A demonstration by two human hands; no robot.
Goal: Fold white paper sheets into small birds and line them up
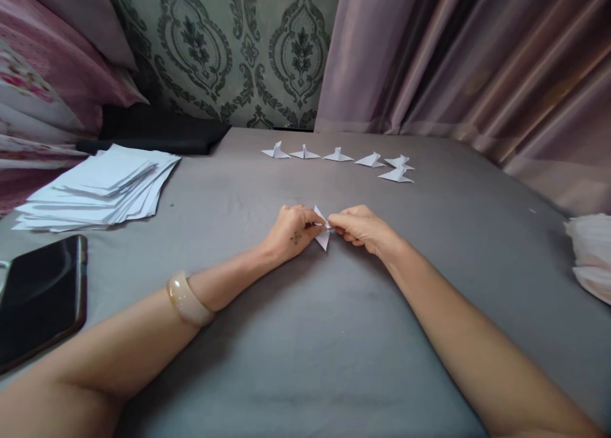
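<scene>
Between my two hands is a small folded white paper crane [323, 239], its pointed wings sticking out above and below the fingers. My left hand [296, 230] pinches it from the left side, thumb and fingers pressed together. From the right, my right hand [361, 226] grips the other end between thumb and bent forefinger, the remaining fingers curled under. Part of the crane's middle is hidden by the fingertips. Farther back on the grey cloth [305, 336] stand several finished-looking paper cranes [338, 155] in a loose row.
A stack of white paper sheets [100, 186] lies at the left, before a black folded cloth [157, 129]. Nearer on the left is a dark phone [45, 298]. A whitish crumpled plastic bag [592, 256] sits at the right edge. Pink curtains [405, 56] hang behind.
</scene>
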